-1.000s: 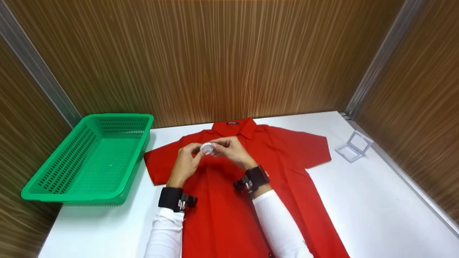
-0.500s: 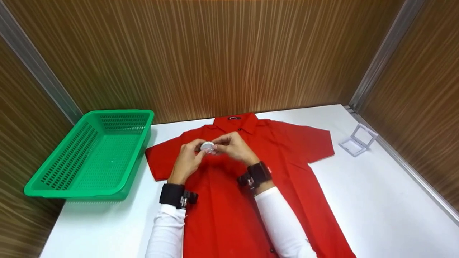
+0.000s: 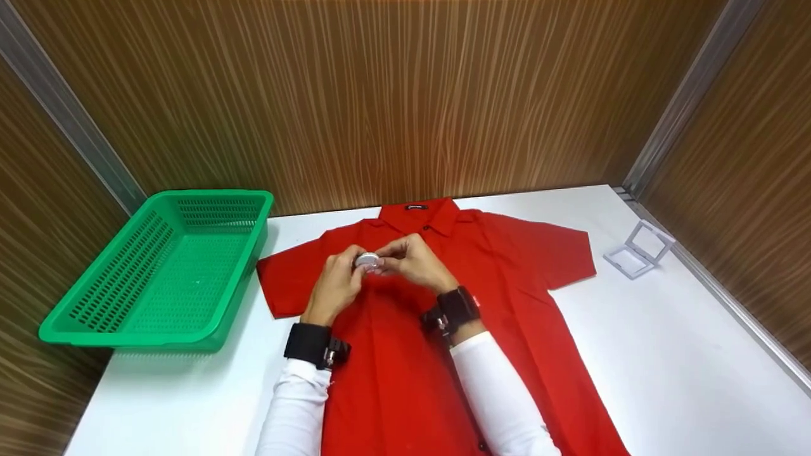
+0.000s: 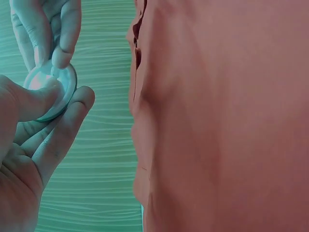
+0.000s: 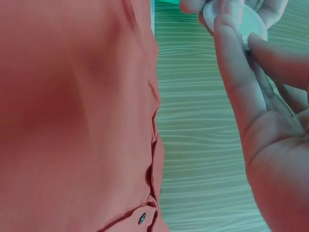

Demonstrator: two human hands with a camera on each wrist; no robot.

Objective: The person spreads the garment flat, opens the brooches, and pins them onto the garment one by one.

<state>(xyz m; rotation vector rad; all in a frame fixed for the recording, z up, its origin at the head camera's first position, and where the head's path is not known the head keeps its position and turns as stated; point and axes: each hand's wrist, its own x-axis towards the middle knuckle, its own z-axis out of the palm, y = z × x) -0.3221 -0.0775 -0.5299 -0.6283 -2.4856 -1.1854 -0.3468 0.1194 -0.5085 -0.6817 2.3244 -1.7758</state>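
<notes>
Both hands meet above the chest of a red short-sleeved shirt (image 3: 405,367) spread flat on the white table. Between them is a small round disc (image 3: 367,259) with a pale rim; whether it is a badge or a little case cannot be told. My left hand (image 3: 332,288) grips its left side, and in the left wrist view the thumb lies across the face of the disc (image 4: 36,83). From the right, the thumb and fingers of my right hand (image 3: 418,263) pinch its edge. Fingers cover part of the disc (image 5: 255,24) in the right wrist view.
At the left stands a green perforated basket (image 3: 177,339). A small clear-windowed display case (image 3: 640,249) lies hinged open at the table's right side. Wood-grain panels (image 3: 405,101) enclose the table (image 3: 684,354) at the back and sides.
The disc has tilted slightly between the fingers, its face showing narrower now. My left hand has turned a little around it. The whole head view has shifted slightly.
</notes>
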